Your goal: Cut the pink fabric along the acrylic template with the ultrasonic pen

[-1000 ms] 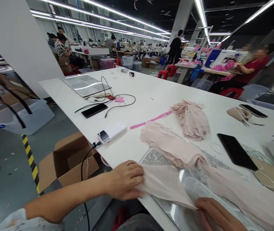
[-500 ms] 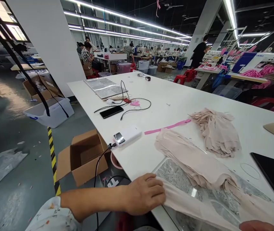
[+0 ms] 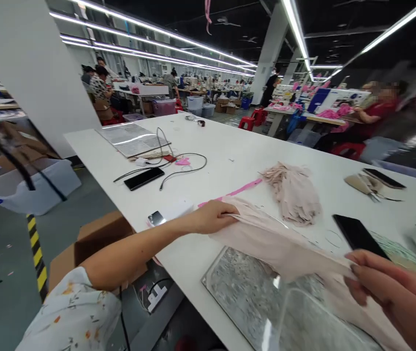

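A length of thin beige fabric (image 3: 277, 243) stretches between my two hands above a clear-topped, grey-patterned board (image 3: 237, 278). My left hand (image 3: 215, 217) pinches its far left end, the fingers closed. At the lower right, my right hand (image 3: 387, 287) grips the other end between thumb and fingers. More beige cloth lies under the stretched piece, partly hidden by it. Beyond it sits a gathered bundle of beige fabric strips (image 3: 295, 195). A pink strip (image 3: 244, 187) lies on the table, its near end behind my left hand.
On the white table (image 3: 215, 141) lie a black phone (image 3: 144, 179), a second phone (image 3: 359, 236) near my right hand, cables, a white power bank (image 3: 173, 212) and another patterned board (image 3: 131, 139). A cardboard box (image 3: 94, 243) stands below the left edge. A co-worker (image 3: 379, 112) sits at the right.
My left hand has moved from the board's near edge forward to the far end of the cloth. My right hand has come further into view, holding the fabric. The view has turned right.
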The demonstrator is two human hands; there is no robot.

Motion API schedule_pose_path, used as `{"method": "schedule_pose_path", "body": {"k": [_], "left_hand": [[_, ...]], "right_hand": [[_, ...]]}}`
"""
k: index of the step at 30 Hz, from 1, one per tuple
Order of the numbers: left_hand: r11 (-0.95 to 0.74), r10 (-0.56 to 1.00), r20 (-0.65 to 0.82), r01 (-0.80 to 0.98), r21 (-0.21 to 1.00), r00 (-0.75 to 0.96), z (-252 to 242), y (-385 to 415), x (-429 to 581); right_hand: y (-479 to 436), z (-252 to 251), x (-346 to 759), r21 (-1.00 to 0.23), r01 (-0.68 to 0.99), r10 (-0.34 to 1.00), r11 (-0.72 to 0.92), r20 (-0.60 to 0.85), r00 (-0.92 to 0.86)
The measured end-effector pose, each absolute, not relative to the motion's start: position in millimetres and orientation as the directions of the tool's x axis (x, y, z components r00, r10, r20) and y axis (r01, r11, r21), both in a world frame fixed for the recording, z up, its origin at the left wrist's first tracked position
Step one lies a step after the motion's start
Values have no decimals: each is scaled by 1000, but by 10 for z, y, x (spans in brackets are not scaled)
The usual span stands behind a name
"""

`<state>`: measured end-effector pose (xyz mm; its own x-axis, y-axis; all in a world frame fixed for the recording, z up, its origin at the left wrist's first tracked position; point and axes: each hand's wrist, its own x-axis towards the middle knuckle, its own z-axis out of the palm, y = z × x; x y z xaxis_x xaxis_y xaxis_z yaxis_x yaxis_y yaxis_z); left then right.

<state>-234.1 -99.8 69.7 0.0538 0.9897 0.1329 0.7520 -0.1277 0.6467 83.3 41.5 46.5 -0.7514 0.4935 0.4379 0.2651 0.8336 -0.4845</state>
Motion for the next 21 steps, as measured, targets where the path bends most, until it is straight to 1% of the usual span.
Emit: {"method": "schedule_pose_path", "body": {"k": [1,2,5,7,9,11,12,14,16,18,19,20,21], "left_hand": [[-113,992,111,764,635,55,664,-877,-2364],[-97,994,91,781,617,52,618,-750,-2382],[-51,998,55,844,533,25,428,-393,-2397],[-32,998,63,886,463,3,301,-223,-2388],[-25,995,98,920,391,-15,214,-127,-2382],[-37,983,181,946,323,-24,193,-104,-2368],[-53,973,231,954,294,-17,210,-117,-2346],[-132,948,315,960,245,50,280,-183,-2233],[-257,917,361,944,207,170,361,-282,-1993],[-389,880,363,902,184,306,401,-370,-1624],[-470,851,349,866,171,393,394,-397,-1409],[-574,794,323,810,120,515,369,-407,-1190],[-643,747,275,762,71,605,327,-400,-979]], "right_hand": [[478,509,793,-550,342,570,762,321,-756],[538,529,745,-564,411,628,716,263,-733],[685,473,561,-545,610,780,575,140,-610],[762,396,441,-506,708,852,492,115,-510],[823,341,376,-470,773,900,427,139,-413],[847,324,412,-446,809,924,383,199,-328],[833,324,475,-442,816,926,373,234,-297],[739,321,683,-445,812,917,377,301,-261],[570,288,970,-454,797,901,398,358,-246],[367,214,1284,-452,792,885,411,408,-226],[270,163,1437,-447,793,876,415,431,-215],[183,106,1580,-437,797,866,417,457,-202],[108,46,1708,-425,803,855,417,483,-188]]}}
